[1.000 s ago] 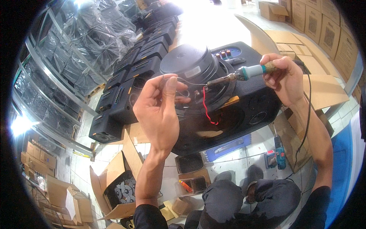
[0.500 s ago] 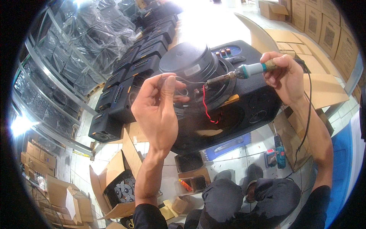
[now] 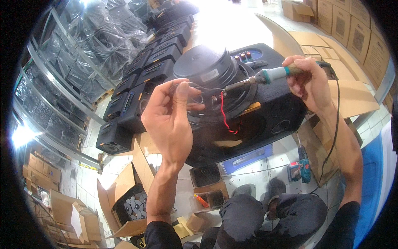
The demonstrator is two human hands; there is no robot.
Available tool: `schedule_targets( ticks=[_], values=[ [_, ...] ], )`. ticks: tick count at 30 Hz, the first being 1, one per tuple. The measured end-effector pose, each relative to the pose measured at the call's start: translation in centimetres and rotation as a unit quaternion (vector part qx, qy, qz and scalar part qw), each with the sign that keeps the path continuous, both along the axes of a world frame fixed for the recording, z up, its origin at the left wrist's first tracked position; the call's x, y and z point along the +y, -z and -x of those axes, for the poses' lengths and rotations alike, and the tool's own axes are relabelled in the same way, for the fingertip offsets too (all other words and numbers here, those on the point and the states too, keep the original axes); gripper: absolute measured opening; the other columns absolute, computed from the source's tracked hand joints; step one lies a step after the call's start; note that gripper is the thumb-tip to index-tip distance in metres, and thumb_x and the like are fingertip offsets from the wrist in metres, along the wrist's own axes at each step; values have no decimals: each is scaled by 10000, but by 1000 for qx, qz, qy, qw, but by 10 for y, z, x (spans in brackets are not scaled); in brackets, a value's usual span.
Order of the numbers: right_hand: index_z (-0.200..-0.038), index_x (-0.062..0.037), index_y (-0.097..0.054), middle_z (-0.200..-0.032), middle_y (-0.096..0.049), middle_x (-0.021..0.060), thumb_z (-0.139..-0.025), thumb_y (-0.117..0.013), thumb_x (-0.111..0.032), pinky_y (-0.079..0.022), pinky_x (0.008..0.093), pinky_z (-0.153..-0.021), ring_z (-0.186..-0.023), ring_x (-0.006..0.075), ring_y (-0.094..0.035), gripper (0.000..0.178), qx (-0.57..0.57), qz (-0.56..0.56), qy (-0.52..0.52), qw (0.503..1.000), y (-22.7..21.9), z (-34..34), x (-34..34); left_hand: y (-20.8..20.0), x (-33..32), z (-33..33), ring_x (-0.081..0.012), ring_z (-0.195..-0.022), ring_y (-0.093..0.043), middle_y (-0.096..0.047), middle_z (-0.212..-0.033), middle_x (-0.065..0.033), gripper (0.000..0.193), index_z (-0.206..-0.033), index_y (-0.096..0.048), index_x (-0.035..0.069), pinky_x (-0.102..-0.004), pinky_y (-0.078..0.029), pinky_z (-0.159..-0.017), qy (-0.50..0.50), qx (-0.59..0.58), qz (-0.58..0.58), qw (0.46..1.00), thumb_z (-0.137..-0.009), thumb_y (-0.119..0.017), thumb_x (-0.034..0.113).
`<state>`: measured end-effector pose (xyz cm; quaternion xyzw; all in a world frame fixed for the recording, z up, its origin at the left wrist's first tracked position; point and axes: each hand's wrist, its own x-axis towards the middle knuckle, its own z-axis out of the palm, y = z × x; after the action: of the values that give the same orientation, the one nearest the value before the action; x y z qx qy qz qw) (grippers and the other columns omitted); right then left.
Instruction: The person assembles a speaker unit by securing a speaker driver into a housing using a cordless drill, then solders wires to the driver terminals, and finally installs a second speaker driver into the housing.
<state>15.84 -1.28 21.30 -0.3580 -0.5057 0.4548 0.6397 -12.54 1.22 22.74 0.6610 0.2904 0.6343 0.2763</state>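
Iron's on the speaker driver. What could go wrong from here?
1. Scorched insulation: the red wire hangs right by the tip of the soldering iron, so a slip could melt it.
2. Burn: the left hand pinches thin grey wire fairly near that tip; heat or contact might reach the fingers.
3. Snag: the cord hangs beside the right forearm and might tug the iron.
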Motion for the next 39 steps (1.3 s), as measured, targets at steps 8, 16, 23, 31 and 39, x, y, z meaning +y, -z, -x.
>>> schedule_targets(
  ticks=[8, 16, 23, 31, 39],
  values=[
    [-983, -30, -670, -667, -586, 43, -929, -497, -334, -362, 222, -434, -489, 77, -509, 354, -10, 4, 18, 1000, -1, 0, 2, 2, 0, -1, -140, -775, -660, -669, -870, -124, 190, -1055, -611, -74, -260, -588, -634, 6, 1, 0, 1000, -981, -572, 96],
    [-980, -27, -670, -654, -583, 42, -928, -490, -340, -366, 215, -432, -482, 73, -501, 365, -2, 10, 13, 1000, -2, 0, 2, 3, 0, -2, -133, -750, -659, -673, -860, -116, 194, -1060, -611, -68, -252, -580, -644, 10, -15, 5, 1000, -978, -581, 106],
    [-986, -27, -665, -655, -577, 36, -927, -485, -337, -363, 211, -432, -487, 69, -502, 363, -15, 6, 17, 1000, -2, 0, 2, 7, -1, -2, -131, -724, -664, -681, -852, -112, 198, -1059, -617, -59, -241, -562, -629, 1, 1, -3, 1000, -977, -589, 118],
    [-988, -33, -671, -657, -578, 35, -923, -486, -339, -358, 215, -433, -494, 71, -505, 363, -21, 3, 13, 1000, -2, -1, 2, 7, -2, -2, -144, -744, -669, -677, -856, -122, 194, -1054, -612, -72, -257, -576, -628, -2, -5, -1, 1000, -980, -578, 104],
    [-994, -11, -633, -636, -552, 48, -925, -488, -287, -337, 219, -414, -474, 88, -469, 319, 6, 1, 33, 999, -1, 4, 0, 6, -12, 8, -176, -797, -674, -665, -886, -149, 188, -1055, -602, -88, -295, -609, -634, -33, -43, -14, 998, -991, -539, 77]
  ],
)
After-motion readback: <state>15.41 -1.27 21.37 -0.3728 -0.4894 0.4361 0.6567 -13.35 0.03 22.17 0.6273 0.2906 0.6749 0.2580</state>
